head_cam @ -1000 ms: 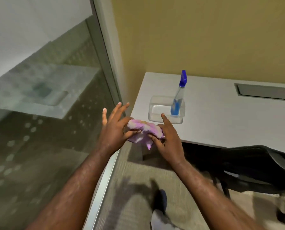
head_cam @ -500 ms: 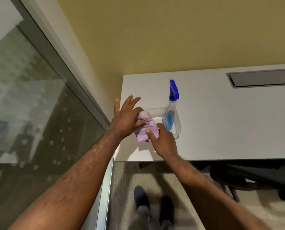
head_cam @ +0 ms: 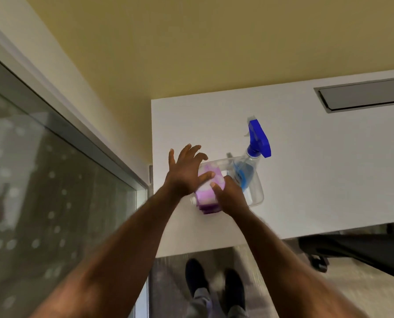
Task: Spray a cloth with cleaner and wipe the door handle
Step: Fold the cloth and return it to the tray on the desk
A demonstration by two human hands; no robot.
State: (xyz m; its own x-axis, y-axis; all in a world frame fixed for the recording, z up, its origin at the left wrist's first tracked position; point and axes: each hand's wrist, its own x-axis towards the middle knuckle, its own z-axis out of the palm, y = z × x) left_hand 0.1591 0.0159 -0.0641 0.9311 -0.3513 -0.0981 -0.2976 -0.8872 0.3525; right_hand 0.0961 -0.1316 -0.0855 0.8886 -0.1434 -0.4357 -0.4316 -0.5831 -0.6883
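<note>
A folded purple and white cloth (head_cam: pixel 208 193) is held between both hands over the left end of a clear plastic tray (head_cam: pixel 256 198) on the white desk (head_cam: pixel 317 180). My left hand (head_cam: pixel 185 172) presses the cloth's left side with the thumb on top and the fingers spread. My right hand (head_cam: pixel 229 196) grips its right side. A spray bottle (head_cam: pixel 251 157) with a blue trigger head and blue liquid stands in the tray's right end, just right of my hands. No door handle is in view.
A glass partition with a grey frame (head_cam: pixel 77 138) runs along the left. A yellow wall (head_cam: pixel 214 42) backs the desk. A grey cable hatch (head_cam: pixel 363 94) sits at the desk's far right. A black chair (head_cam: pixel 363 251) is tucked under the desk.
Both hands have carried the cloth forward from in front of the desk edge to over the tray. The cloth looks more tightly folded, and the view has tilted further down.
</note>
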